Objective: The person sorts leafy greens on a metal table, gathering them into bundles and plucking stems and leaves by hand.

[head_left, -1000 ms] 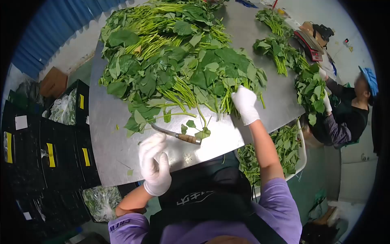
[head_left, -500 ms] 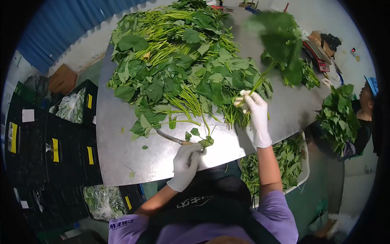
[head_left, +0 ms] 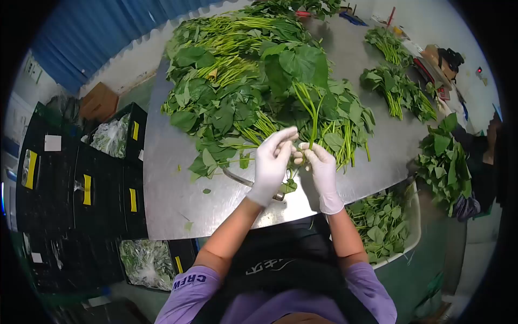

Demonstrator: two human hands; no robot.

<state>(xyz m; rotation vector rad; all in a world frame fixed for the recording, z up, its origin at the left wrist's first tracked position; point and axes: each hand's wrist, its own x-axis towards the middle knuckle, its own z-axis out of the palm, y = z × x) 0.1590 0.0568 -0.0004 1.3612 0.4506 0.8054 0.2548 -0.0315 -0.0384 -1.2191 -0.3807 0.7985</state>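
In the head view, my gloved right hand [head_left: 324, 170] grips the lower stems of a small bunch of leafy greens [head_left: 308, 108], whose broad leaves stand upright above. My gloved left hand [head_left: 272, 162] is close beside the stem ends, fingers stretched towards them and a little apart, with nothing visible held in it. Beneath the left wrist a curved knife [head_left: 237, 177] lies on the metal table [head_left: 178, 210]; the wrist hides part of it. A large pile of leafy greens [head_left: 232, 102] spreads across the table beyond both hands.
Separate bunches [head_left: 396, 89] lie at the table's right, near a red scale [head_left: 431, 75]. A white basket [head_left: 414, 227] of greens stands below the front edge. Black crates [head_left: 102, 189] are stacked at left. Another person [head_left: 480, 156] is at right beside a leafy bunch.
My right hand has drawn the bunch left and nearer to me, turning it upright. My left hand has risen from beside the knife handle to the stems. The view has shifted slightly.
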